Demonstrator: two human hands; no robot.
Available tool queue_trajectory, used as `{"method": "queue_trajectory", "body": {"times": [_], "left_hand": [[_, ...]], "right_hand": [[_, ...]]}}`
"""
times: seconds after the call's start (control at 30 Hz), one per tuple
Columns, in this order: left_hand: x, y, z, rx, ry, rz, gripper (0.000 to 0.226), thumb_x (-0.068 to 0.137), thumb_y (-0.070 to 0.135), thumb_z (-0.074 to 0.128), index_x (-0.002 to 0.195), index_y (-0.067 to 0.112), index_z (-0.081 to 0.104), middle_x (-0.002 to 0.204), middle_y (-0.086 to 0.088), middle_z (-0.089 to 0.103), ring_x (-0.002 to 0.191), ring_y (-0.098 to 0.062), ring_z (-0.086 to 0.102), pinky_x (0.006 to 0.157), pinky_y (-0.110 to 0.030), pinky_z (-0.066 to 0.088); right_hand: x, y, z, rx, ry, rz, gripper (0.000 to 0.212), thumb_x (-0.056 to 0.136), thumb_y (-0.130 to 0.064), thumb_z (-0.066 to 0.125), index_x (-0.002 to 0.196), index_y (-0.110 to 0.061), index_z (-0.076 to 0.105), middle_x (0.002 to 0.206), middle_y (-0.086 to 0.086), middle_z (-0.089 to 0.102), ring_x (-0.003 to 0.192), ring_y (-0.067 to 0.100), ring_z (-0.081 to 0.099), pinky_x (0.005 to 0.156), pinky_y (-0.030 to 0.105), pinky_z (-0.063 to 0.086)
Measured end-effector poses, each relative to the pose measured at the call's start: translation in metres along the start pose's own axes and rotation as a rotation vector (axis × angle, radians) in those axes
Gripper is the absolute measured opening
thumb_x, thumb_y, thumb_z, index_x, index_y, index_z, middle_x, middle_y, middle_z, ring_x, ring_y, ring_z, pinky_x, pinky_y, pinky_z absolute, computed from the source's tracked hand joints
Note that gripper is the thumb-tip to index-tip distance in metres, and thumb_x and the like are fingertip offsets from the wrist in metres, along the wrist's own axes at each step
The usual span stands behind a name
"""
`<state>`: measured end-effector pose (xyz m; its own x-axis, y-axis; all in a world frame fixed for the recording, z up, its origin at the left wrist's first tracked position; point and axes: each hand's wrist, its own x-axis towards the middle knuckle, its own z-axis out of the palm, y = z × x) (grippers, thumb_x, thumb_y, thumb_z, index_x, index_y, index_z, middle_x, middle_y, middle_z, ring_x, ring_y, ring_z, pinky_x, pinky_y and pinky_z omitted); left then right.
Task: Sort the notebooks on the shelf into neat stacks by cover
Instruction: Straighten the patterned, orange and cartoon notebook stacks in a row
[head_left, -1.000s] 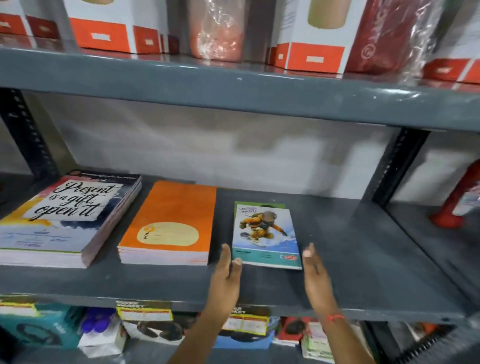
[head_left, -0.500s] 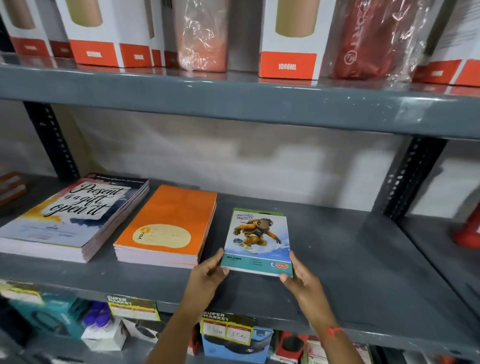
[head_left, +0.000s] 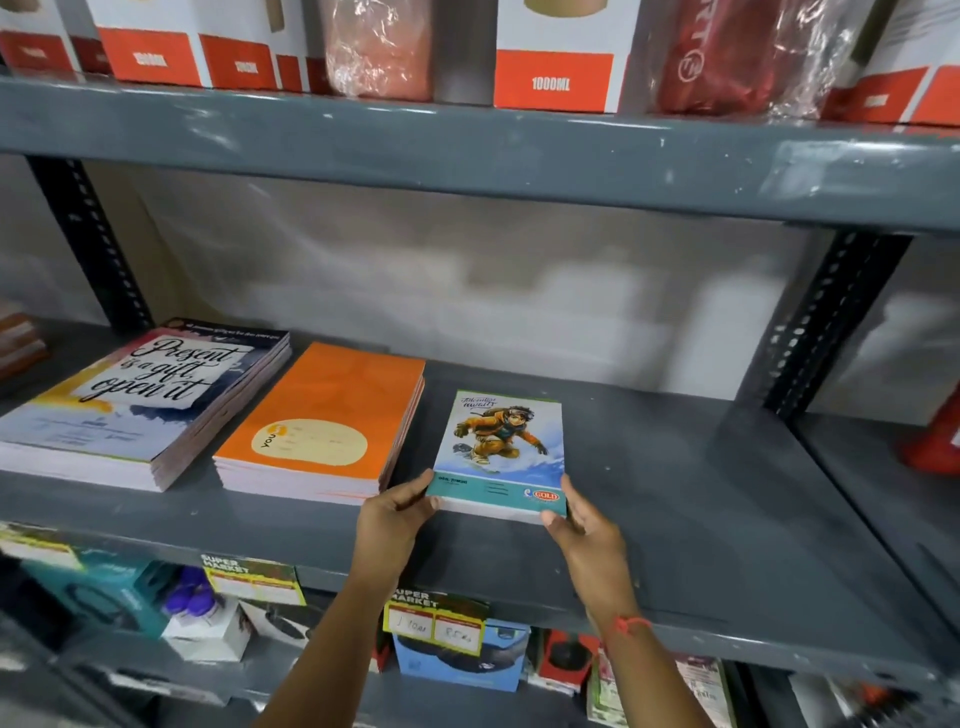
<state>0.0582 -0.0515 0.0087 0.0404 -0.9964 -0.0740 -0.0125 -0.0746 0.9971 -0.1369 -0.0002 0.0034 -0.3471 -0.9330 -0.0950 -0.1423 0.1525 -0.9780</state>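
Left hand, right hand: fingers clasp near corners of snowboarder notebook stack, probably squaring its edges | stack flat on shelf, just right of orange stack | lettered-cover stack leftmost, covers grouped.

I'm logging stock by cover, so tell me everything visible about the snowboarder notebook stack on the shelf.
The snowboarder notebook stack is a small, thin pile of paper notebooks with glossy covers: a cartoon snowboarder in orange on blue-white snow, a teal band below with a red "GOLD" logo. It lies flat on the grey shelf, right of the orange stack and apart from it. The left hand and right hand grip its near corners.
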Motion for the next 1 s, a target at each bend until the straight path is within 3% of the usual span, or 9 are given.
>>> {"method": "queue_trajectory", "body": {"times": [0.1,0.2,0.23,0.3,0.4,0.57,0.7,0.87,1.0], "left_hand": [[0.0,0.001,0.004,-0.032,0.037,-0.017,0.038,0.083,-0.001,0.061,0.121,0.004,0.06,0.111,-0.008,0.065,0.095,-0.016,0.058,0.093,-0.031,0.049],[0.001,0.0,0.006,-0.05,0.07,-0.028,0.036,0.082,0.0,0.062,0.118,0.005,0.062,0.106,-0.005,0.065,0.087,-0.009,0.058,0.085,-0.026,0.051],[0.002,-0.001,0.007,-0.053,0.079,-0.032,0.035,0.082,0.0,0.063,0.117,0.005,0.063,0.104,-0.004,0.066,0.085,-0.007,0.058,0.083,-0.024,0.051],[0.003,-0.002,0.009,-0.048,0.106,-0.043,0.033,0.082,0.002,0.064,0.115,0.007,0.065,0.104,-0.004,0.067,0.085,-0.007,0.059,0.085,-0.027,0.051],[0.004,-0.003,0.011,-0.009,0.157,-0.049,0.032,0.081,0.005,0.066,0.113,0.009,0.066,0.103,-0.003,0.068,0.089,-0.014,0.06,0.089,-0.032,0.053],[0.005,-0.004,0.014,0.024,0.199,-0.057,0.03,0.081,0.009,0.067,0.11,0.013,0.068,0.098,-0.001,0.066,0.089,-0.014,0.058,0.085,-0.03,0.054],[0.006,-0.004,0.016,0.031,0.214,-0.067,0.028,0.081,0.01,0.067,0.109,0.013,0.069,0.096,-0.001,0.066,0.086,-0.013,0.057,0.081,-0.029,0.055],[0.006,-0.005,0.017,0.027,0.236,-0.062,0.026,0.081,0.014,0.068,0.107,0.016,0.07,0.083,0.005,0.066,0.067,-0.007,0.052,0.059,-0.016,0.048],[0.007,-0.006,0.018,0.036,0.245,-0.056,0.027,0.081,0.015,0.068,0.108,0.018,0.069,0.085,0.006,0.065,0.07,-0.007,0.054,0.059,-0.014,0.048]], "right_hand": [[0.001,-0.001,0.0,-0.003,0.032,-0.005,0.054,0.088,-0.021,0.059,0.139,-0.023,0.04,0.108,-0.013,0.059,0.088,0.002,0.057,0.049,-0.002,0.043],[0.001,-0.002,0.003,0.012,0.064,-0.002,0.053,0.086,-0.02,0.061,0.136,-0.022,0.044,0.116,-0.008,0.063,0.089,0.005,0.059,0.069,0.003,0.047],[0.001,-0.002,0.003,0.017,0.077,0.002,0.052,0.086,-0.02,0.061,0.136,-0.022,0.045,0.117,-0.008,0.063,0.085,0.003,0.059,0.069,0.005,0.048],[0.001,-0.003,0.005,0.017,0.097,0.006,0.051,0.086,-0.02,0.061,0.135,-0.022,0.046,0.114,-0.008,0.064,0.077,-0.001,0.057,0.053,0.0,0.047],[0.002,-0.004,0.005,0.013,0.118,0.011,0.049,0.087,-0.019,0.061,0.134,-0.021,0.047,0.118,-0.002,0.066,0.082,0.004,0.058,0.048,-0.001,0.044],[0.002,-0.007,0.007,0.007,0.149,-0.001,0.047,0.087,-0.018,0.061,0.132,-0.018,0.049,0.121,0.0,0.066,0.091,0.007,0.058,0.067,0.002,0.042],[0.002,-0.008,0.008,0.003,0.16,0.002,0.047,0.087,-0.019,0.06,0.133,-0.017,0.049,0.123,0.003,0.066,0.092,0.009,0.058,0.078,0.016,0.046],[0.003,-0.008,0.008,0.026,0.17,0.022,0.048,0.087,-0.016,0.06,0.133,-0.017,0.049,0.122,0.001,0.065,0.093,0.008,0.057,0.088,0.021,0.049],[0.006,-0.006,0.009,0.019,0.175,0.025,0.047,0.086,-0.017,0.061,0.132,-0.018,0.05,0.122,0.001,0.066,0.089,0.006,0.057,0.063,-0.001,0.043]]}}
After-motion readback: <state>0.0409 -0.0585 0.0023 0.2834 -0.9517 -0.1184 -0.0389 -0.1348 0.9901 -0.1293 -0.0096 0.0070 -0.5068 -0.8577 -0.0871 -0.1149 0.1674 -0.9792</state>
